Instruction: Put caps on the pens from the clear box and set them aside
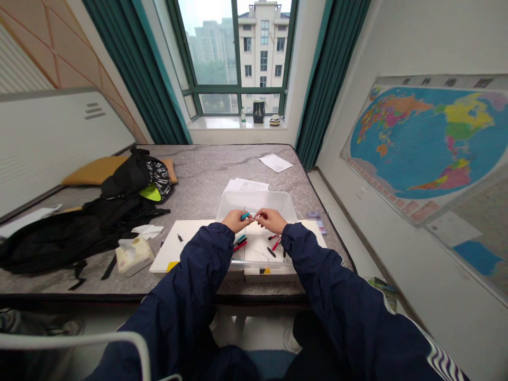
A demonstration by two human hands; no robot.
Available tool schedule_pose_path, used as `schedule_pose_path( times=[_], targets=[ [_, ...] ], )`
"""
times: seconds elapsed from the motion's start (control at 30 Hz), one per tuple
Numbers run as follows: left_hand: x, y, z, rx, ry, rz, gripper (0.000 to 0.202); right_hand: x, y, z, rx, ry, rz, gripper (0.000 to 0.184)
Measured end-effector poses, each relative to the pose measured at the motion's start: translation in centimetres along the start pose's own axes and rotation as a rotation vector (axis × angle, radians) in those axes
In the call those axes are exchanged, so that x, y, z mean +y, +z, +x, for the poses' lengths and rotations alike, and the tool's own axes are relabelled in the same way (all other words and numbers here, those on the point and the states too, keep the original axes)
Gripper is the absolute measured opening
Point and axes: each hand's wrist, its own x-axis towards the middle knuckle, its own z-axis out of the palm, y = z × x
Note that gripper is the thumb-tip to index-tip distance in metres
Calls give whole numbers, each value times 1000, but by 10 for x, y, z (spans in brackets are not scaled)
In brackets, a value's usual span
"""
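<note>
Above a clear plastic box, both my hands are close together, fingertips nearly meeting. My left hand is closed on a teal pen part. My right hand pinches at its fingertips something thin and small, too fine to make out. Below them in the box lie a teal pen piece, a red pen piece, a black pen piece and another red piece. Thin, pale pieces are scattered between them.
White boards lie under and beside the box, with a small black pen piece on the left one. A tissue pack and a black backpack are farther left. Papers lie behind the box.
</note>
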Motion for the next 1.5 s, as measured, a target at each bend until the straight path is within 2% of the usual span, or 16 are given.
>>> schedule_pose_path(
  times=[0.13,0.27,0.43,0.53,0.63,0.73,0.83,1.03,1.27,1.5],
  targets=[
    [0,0,0,6,-13,-22,38,1,-1,2,5,-1,37,21],
    [1,0,-1,22,-14,-27,35,1,-2,1,28,55,-31,33],
    [2,0,-1,32,-5,-14,35,3,-1,-1,-25,48,-36,39],
    [0,2,-1,51,-7,1,36,4,0,1,40,53,70,31],
    [-2,5,-2,55,-32,22,34,3,-4,5,163,107,295,25],
    [-5,10,-2,-28,-89,71,25,-1,-9,8,264,138,500,23],
    [-8,14,-2,-83,-111,136,22,-3,-11,8,296,130,569,20],
    [-9,26,-2,-186,-21,298,20,2,-4,5,178,-5,364,21],
    [-5,33,-3,-217,-43,380,21,6,-3,4,291,-31,65,25],
    [-7,33,-2,-208,-40,381,21,6,-2,3,283,-66,-1,26]
  ],
)
